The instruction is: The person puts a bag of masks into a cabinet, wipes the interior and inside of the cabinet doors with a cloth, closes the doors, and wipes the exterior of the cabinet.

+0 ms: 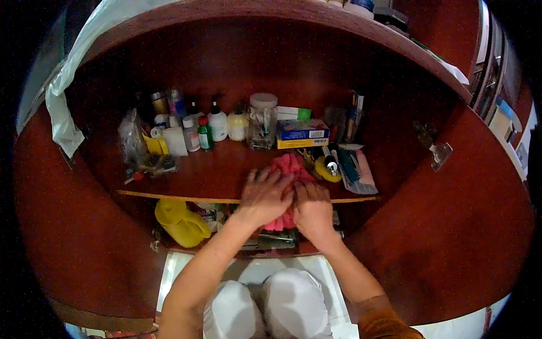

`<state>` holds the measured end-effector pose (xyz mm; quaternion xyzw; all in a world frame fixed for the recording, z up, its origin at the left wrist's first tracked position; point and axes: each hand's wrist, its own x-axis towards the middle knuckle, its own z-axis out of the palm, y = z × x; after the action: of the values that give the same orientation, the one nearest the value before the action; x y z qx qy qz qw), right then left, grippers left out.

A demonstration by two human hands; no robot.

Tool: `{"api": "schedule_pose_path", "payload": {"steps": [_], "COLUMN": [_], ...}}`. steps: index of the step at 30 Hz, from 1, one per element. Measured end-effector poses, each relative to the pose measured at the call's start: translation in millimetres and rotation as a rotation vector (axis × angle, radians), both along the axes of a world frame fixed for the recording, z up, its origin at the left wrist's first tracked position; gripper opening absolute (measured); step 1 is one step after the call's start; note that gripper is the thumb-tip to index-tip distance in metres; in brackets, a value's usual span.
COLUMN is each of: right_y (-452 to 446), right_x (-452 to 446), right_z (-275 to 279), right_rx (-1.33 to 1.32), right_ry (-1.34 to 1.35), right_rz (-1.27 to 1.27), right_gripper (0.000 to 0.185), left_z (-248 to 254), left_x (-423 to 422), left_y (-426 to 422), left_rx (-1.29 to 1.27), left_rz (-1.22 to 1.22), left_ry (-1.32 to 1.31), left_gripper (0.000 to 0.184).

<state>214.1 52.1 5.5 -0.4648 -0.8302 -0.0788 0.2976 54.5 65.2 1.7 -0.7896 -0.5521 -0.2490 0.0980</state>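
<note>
A crumpled pink cloth lies over the front of the cabinet shelf, and its lower end hangs past the front edge. My left hand is on the cloth's left side, its fingers bent onto the fabric and slightly blurred. Close beside it, my right hand grips the right side with curled fingers. The fingertips of both hands are partly hidden in the folds. Just right of the cloth are a yellow roll and a clear pouch holding pen-like items.
Behind the hands stand a clear jar, stacked blue and yellow boxes, and several bottles. Plastic bags lie at the left. Below the shelf sits a yellow container. Open cabinet doors flank both sides.
</note>
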Motion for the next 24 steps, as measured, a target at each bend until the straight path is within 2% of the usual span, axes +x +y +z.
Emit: {"api": "schedule_pose_path", "payload": {"steps": [3, 5, 6, 9, 10, 13, 16, 19, 21, 22, 24], "right_y": [14, 29, 22, 24, 20, 11, 1, 0, 11, 16, 22], "right_x": [-21, -34, -41, -61, -68, -91, -110, -127, -145, -150, -160], "right_z": [-7, -23, -11, -22, -16, -12, -5, 0, -24, -28, -37], "right_rx": [-0.005, 0.076, 0.024, 0.173, 0.085, 0.048, -0.029, -0.007, -0.008, 0.009, 0.030], "right_ry": [-0.032, 0.029, 0.002, 0.060, 0.068, 0.043, -0.082, -0.241, -0.253, -0.190, -0.133], "right_rz": [0.053, 0.142, 0.142, 0.248, 0.317, 0.368, 0.442, 0.450, 0.413, 0.436, 0.417], "right_gripper": [0.039, 0.038, 0.038, 0.040, 0.045, 0.056, 0.070, 0.077, 0.078, 0.076, 0.058], "left_z": [9, 6, 6, -6, -9, -7, -9, -35, -26, -24, -26], "left_x": [-19, -30, -35, -61, -73, -108, -117, -120, -116, -116, -116], "left_y": [0, -6, -11, -18, -21, -38, -55, -54, -68, -72, -76], "left_rx": [-0.104, -0.057, -0.051, 0.063, 0.103, 0.115, 0.182, 0.456, 0.307, 0.330, 0.355], "left_rz": [0.146, 0.228, 0.272, 0.352, 0.369, 0.416, 0.560, 0.495, 0.537, 0.525, 0.507], "left_ry": [-0.026, -0.053, -0.056, -0.078, -0.082, -0.062, -0.080, -0.096, 0.067, 0.059, -0.103], "left_gripper": [0.054, 0.055, 0.054, 0.052, 0.052, 0.048, 0.040, 0.032, 0.025, 0.023, 0.022]}}
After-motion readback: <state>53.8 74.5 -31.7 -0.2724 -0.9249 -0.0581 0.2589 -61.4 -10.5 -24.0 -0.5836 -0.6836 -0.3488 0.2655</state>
